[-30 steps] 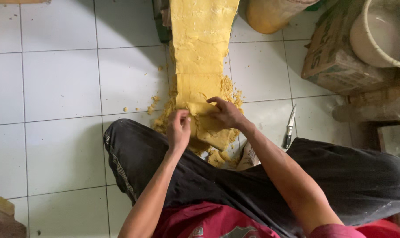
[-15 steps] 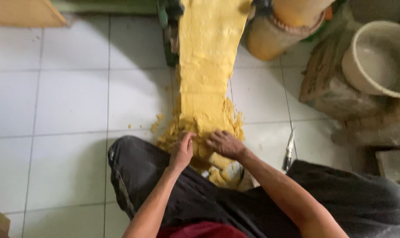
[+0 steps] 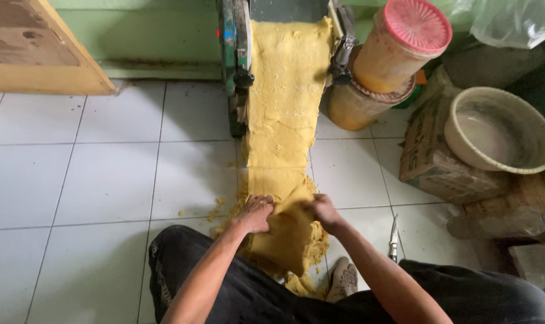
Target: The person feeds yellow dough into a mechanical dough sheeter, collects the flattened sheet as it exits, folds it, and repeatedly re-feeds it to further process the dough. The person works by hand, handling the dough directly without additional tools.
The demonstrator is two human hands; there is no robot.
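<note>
my left hand (image 3: 255,214): gripping the left edge of the long yellow dough sheet (image 3: 287,114).
my right hand (image 3: 324,212): gripping its right edge.
dough: its folded end between my hands, the rest stretching ahead into the green roller machine (image 3: 235,66).

Count, head view: 2 hands, 1 dough sheet.
Left hand (image 3: 255,213) and right hand (image 3: 323,211), 1 dough sheet (image 3: 287,102), 1 roller machine (image 3: 236,60), 2 jars (image 3: 398,51), 1 basin (image 3: 499,129), 1 cardboard box (image 3: 428,156), 1 knife (image 3: 393,239).
</note>
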